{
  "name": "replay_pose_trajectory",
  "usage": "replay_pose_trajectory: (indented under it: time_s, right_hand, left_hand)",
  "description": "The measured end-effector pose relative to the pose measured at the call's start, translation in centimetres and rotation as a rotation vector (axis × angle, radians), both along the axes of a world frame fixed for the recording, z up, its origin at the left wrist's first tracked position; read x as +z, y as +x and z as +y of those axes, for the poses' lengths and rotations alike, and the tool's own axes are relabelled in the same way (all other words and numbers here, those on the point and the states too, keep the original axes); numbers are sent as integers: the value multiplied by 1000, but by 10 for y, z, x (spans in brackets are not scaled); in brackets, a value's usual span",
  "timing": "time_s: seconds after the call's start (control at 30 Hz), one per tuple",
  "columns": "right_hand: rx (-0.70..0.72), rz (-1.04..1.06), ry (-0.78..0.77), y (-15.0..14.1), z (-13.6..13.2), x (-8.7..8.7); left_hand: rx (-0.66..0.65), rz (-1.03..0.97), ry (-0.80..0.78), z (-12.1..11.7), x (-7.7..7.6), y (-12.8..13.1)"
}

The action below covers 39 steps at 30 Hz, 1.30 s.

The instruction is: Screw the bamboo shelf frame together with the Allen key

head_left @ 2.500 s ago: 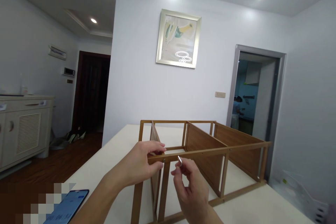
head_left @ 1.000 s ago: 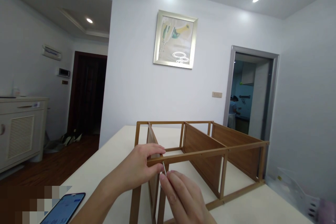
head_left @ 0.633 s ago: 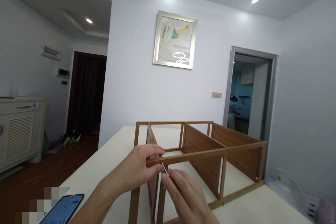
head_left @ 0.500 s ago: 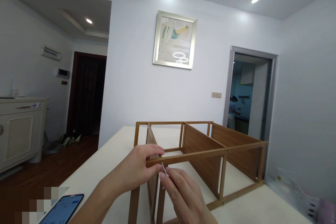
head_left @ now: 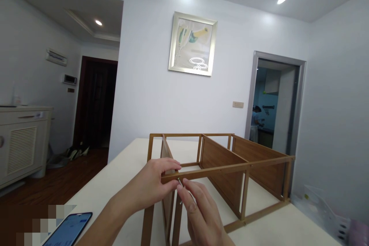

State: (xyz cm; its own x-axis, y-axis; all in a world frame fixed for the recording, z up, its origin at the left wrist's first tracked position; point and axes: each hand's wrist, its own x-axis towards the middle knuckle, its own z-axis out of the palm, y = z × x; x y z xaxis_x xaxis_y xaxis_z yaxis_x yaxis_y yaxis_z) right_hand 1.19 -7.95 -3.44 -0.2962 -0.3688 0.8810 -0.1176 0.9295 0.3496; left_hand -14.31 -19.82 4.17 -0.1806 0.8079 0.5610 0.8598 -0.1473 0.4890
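A brown wooden shelf frame (head_left: 221, 170) lies on its side on the white table. My left hand (head_left: 152, 180) is closed round its near upper rail, thumb in front and fingers over the top. Between the thumb and fingers of my right hand (head_left: 203, 209) is a thin metal hex key (head_left: 180, 181). The tip of the key meets the rail at the bolt spot just right of my left thumb; the bolt itself is hidden there. The rest of the key is partly covered by my right fingers.
A phone (head_left: 69, 228) lies at the table's (head_left: 115, 188) left edge. Clear plastic wrapping (head_left: 314, 201) is beyond the right edge. A cabinet (head_left: 24, 138) stands at far left. Through the doorway a person (head_left: 255, 117) is partly visible.
My right hand has brought the hex key from beside the rail to the bolt spot, then shifted its fingers along the key. My left hand keeps its hold on the rail.
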Motion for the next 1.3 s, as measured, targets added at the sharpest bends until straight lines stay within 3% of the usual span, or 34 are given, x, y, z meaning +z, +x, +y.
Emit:
replay_pose_trajectory:
  time_s: [1.1, 1.3]
  right_hand:
    - [-33, 117, -21, 4, -8, 5]
    - [50, 163, -178, -3, -16, 13]
  left_hand:
    - [9, -45, -24, -1, 0, 0]
    - [-2, -37, -6, -2, 1, 1]
